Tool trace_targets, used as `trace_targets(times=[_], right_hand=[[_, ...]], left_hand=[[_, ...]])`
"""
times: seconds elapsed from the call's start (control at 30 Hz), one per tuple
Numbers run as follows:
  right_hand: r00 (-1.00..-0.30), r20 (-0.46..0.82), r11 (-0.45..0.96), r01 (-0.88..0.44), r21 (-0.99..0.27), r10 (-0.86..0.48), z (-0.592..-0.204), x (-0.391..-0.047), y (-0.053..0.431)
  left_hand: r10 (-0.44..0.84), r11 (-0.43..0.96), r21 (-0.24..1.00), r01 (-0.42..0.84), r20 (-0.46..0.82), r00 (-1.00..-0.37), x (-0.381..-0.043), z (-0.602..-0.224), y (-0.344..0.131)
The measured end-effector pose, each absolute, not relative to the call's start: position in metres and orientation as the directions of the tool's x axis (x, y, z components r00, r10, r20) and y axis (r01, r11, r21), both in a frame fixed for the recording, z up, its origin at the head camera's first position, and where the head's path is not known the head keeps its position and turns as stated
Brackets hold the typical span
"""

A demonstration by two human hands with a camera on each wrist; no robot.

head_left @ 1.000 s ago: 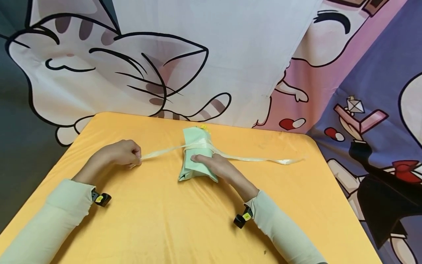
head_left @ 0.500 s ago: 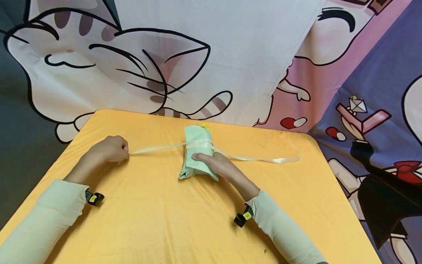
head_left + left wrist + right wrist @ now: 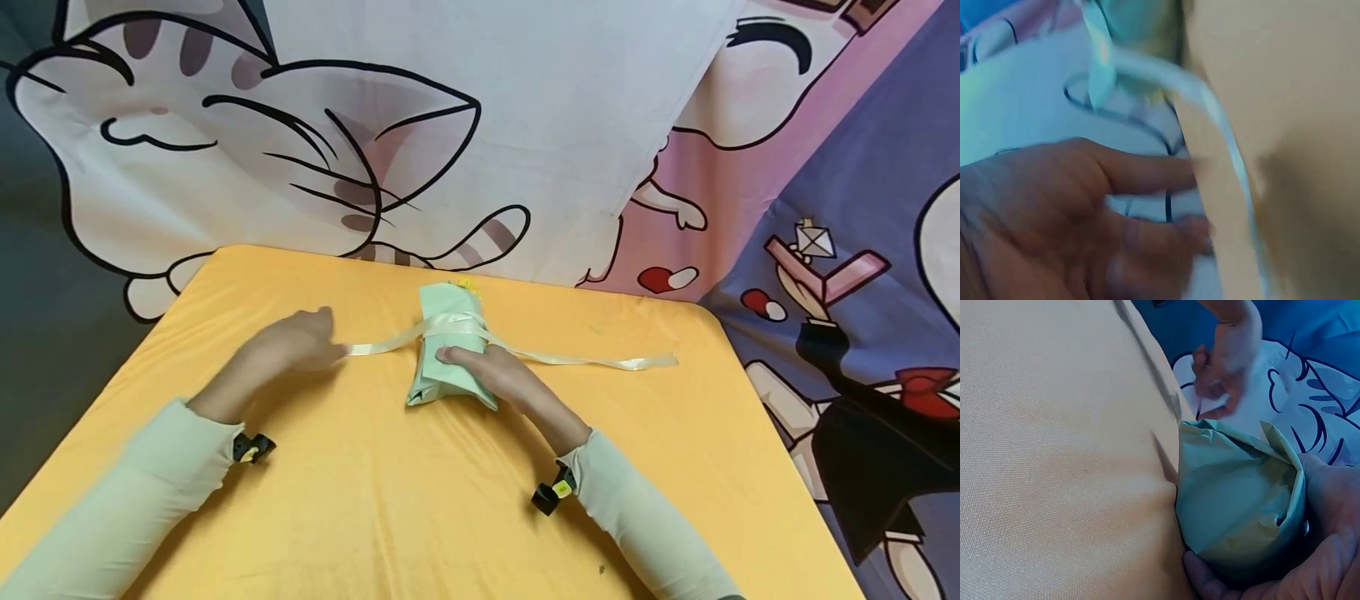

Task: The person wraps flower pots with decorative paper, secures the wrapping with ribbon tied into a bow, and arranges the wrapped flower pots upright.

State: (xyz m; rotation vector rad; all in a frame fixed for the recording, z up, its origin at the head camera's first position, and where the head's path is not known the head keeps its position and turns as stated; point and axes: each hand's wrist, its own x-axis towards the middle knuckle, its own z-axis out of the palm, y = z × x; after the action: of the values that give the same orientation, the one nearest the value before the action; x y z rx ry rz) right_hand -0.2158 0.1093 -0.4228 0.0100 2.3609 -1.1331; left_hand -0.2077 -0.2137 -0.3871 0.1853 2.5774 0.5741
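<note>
A small bouquet wrapped in pale green paper [image 3: 442,375] lies on the table, a bit of yellow flower [image 3: 467,287] showing at its far end. A cream ribbon [image 3: 456,323] goes around its middle, with one tail out to each side. My right hand [image 3: 510,379] grips the near part of the wrapping, thumb on top; the right wrist view shows fingers [image 3: 1207,578] under the folded paper end [image 3: 1235,494]. Blurred, my left hand [image 3: 288,342] is by the left tail. In the left wrist view its fingers are apart, and the ribbon [image 3: 1232,140] runs past them.
A yellow cloth [image 3: 360,483] covers the table. Behind it hangs a white curtain with a cartoon cat [image 3: 247,158], and a purple and pink printed curtain [image 3: 825,208] hangs at the right. A small dark speck [image 3: 602,570] is on the cloth near the front.
My left hand first drew the ribbon's left tail leftward and taut, then came back right toward the bouquet; the tail is now slack. The right hand stays on the wrapping.
</note>
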Motion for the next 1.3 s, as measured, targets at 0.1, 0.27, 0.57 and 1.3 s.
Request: trace_targets(times=[0.1, 0.27, 0.57, 1.3], right_hand=[[-0.868, -0.443, 0.637, 0.215, -0.740, -0.222, -0.423, -0.216, 0.110], [-0.865, -0.446, 0.619, 0.223, -0.753, -0.231, -0.423, -0.215, 0.109], [-0.867, -0.445, 0.612, 0.230, -0.757, -0.224, -0.424, -0.214, 0.110], [-0.984, -0.027, 0.884, -0.146, -0.444, -0.176, -0.396, -0.196, 0.127]], left_hand=[[0.298, 0.710, 0.698, -0.090, -0.414, -0.860, -0.211, -0.398, -0.180], [0.372, 0.421, 0.841, -0.340, -0.502, -0.781, -0.217, -0.420, -0.139], [0.343, 0.371, 0.828, -0.421, -0.544, -0.766, -0.230, -0.432, -0.124], [0.330, 0.343, 0.804, -0.486, -0.587, -0.739, -0.232, -0.431, -0.118]])
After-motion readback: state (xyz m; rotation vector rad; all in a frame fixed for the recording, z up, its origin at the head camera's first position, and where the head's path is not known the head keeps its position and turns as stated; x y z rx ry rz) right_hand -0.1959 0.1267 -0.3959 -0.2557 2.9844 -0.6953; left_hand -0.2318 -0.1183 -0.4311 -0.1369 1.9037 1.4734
